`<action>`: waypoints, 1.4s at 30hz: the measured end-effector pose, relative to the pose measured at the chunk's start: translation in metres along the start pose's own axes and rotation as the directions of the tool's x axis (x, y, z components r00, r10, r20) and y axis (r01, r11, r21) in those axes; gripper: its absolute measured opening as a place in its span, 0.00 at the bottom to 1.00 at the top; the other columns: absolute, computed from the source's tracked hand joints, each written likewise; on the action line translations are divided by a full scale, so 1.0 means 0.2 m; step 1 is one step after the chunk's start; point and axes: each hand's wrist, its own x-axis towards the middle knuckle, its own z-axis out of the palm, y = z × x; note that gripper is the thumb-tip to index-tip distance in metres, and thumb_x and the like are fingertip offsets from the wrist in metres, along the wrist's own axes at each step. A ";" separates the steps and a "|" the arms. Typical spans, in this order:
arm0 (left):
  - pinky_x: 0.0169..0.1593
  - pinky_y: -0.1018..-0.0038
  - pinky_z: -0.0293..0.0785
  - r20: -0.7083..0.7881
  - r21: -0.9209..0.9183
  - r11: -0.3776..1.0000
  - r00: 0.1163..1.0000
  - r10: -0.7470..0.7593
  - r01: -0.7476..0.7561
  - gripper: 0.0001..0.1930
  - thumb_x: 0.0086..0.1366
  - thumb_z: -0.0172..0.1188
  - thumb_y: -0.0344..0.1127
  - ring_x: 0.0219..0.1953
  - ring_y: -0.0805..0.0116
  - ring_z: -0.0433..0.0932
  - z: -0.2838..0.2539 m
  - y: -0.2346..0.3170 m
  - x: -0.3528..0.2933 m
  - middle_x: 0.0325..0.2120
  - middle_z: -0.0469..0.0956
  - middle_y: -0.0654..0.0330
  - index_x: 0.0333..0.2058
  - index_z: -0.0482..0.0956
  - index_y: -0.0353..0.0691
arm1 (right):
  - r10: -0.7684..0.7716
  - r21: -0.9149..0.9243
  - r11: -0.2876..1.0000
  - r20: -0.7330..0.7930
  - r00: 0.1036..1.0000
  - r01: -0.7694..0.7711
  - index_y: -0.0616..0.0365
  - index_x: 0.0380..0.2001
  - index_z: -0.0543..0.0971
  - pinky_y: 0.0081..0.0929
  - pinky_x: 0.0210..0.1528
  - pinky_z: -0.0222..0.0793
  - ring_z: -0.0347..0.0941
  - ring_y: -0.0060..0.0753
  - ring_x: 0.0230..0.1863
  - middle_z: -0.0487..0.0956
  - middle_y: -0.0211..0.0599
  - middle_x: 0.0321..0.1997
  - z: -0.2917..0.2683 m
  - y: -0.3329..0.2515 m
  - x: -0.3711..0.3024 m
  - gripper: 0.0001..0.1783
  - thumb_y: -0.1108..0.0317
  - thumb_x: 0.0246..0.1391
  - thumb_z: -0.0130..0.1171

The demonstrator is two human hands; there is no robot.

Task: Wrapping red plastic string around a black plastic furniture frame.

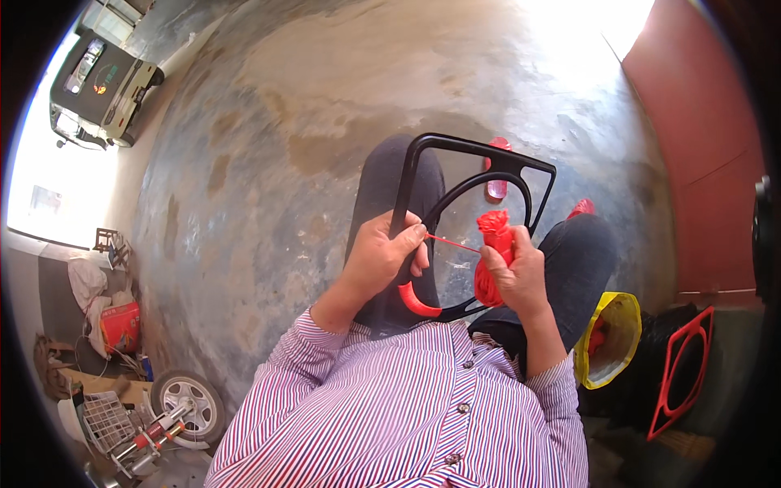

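Observation:
A black frame point(480, 145) with a squarish outer rim and a round inner ring rests across my lap, tilted over my thighs. Glossy red wrapping point(418, 302) covers a short stretch of the ring at its lower left. My left hand point(381, 254) is at the frame's left bar, thumb and fingertips pinching a thin red strand point(452, 242). That strand runs taut to a thick bundle of red strip point(493, 231), which my right hand point(522, 279) grips upright over the right part of the ring. The left hand's lower fingers are partly hidden behind the bar.
To my right stand a yellow bag point(608, 342) with red material inside and a red frame point(683, 370). Red footwear point(497, 189) shows beyond the black frame. At lower left lie a spoked wheel point(189, 404) and a wire basket point(106, 417). A dark vehicle point(106, 91) is parked far left.

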 end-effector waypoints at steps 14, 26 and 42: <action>0.57 0.66 0.69 0.185 0.393 0.825 0.914 0.362 -0.406 0.04 0.60 0.63 0.28 0.55 0.60 0.74 0.11 0.06 0.02 0.64 0.63 0.50 0.32 0.81 0.33 | 0.211 0.462 0.842 0.194 0.958 -0.279 0.62 0.42 0.81 0.24 0.45 0.69 0.75 0.23 0.40 0.81 0.31 0.39 0.00 0.01 0.21 0.19 0.60 0.52 0.69; 0.56 0.70 0.70 0.147 0.289 0.876 0.922 0.358 -0.387 0.10 0.58 0.63 0.23 0.53 0.64 0.75 0.10 0.05 0.04 0.59 0.69 0.55 0.39 0.83 0.34 | 0.136 0.902 0.242 0.334 0.933 -0.358 0.60 0.50 0.77 0.29 0.50 0.70 0.76 0.29 0.49 0.81 0.36 0.46 0.06 -0.17 0.19 0.21 0.72 0.51 0.66; 0.63 0.64 0.64 0.133 0.504 0.714 0.861 0.492 -0.486 0.10 0.54 0.67 0.24 0.60 0.60 0.68 0.11 0.05 0.03 0.67 0.58 0.55 0.37 0.85 0.39 | -0.234 0.183 0.948 -0.160 0.959 0.262 0.60 0.43 0.80 0.33 0.55 0.66 0.70 0.37 0.51 0.75 0.37 0.46 0.04 -0.33 0.18 0.25 0.67 0.39 0.77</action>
